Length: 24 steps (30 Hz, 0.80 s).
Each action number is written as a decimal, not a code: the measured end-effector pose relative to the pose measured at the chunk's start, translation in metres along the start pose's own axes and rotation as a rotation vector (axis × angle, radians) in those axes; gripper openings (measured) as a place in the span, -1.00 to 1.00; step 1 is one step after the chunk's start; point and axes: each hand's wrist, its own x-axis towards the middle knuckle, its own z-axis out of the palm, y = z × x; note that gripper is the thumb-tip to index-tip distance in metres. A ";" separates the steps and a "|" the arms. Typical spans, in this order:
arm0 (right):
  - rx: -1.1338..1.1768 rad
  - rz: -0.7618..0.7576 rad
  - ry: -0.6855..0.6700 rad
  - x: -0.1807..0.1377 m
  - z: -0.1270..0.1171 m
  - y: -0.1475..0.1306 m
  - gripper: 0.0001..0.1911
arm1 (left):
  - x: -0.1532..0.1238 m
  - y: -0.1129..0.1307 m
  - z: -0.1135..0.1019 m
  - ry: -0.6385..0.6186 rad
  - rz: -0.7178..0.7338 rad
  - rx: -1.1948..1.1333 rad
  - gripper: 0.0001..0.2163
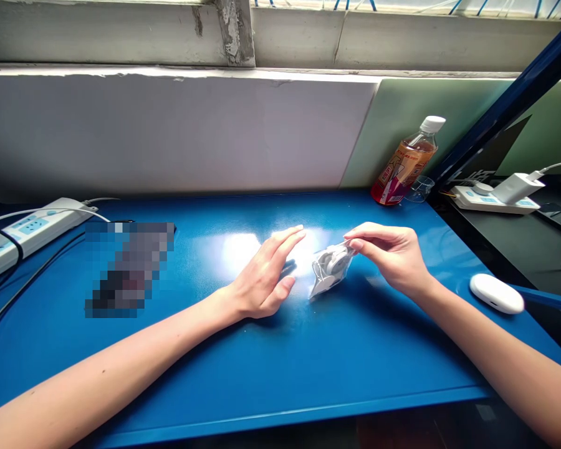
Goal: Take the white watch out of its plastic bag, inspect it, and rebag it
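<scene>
A small clear plastic bag (330, 269) with white coiled earphones inside hangs just above the blue table (271, 368), its lower corner near or on the surface. My right hand (393, 255) pinches the bag's top corner between thumb and fingers. My left hand (264, 277) rests on the table just left of the bag, fingers stretched out and pointing toward it, holding nothing and not touching it.
A drink bottle (404, 163) leans at the back right beside a small clear cup (419, 189). A white oval case (496, 293) lies at the right edge. Power strips sit far left (32, 227) and far right (489, 198). A blurred object (126, 268) lies left of centre.
</scene>
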 end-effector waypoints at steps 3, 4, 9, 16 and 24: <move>0.044 0.106 0.044 0.001 0.003 0.007 -0.83 | 0.001 0.002 0.000 0.011 -0.002 0.025 -0.41; 0.052 0.131 0.057 0.001 0.004 0.009 -0.82 | 0.002 0.003 0.000 0.011 -0.001 0.037 -0.39; 0.066 0.212 0.068 0.003 0.009 0.018 -0.79 | 0.004 0.006 0.001 0.011 0.014 0.111 -0.28; -0.006 0.271 0.020 0.002 0.012 0.026 -0.75 | 0.007 0.006 0.003 -0.116 0.040 0.206 -0.10; -0.195 0.161 -0.130 -0.005 0.011 0.034 -0.74 | 0.011 0.006 0.004 -0.241 -0.054 0.169 -0.16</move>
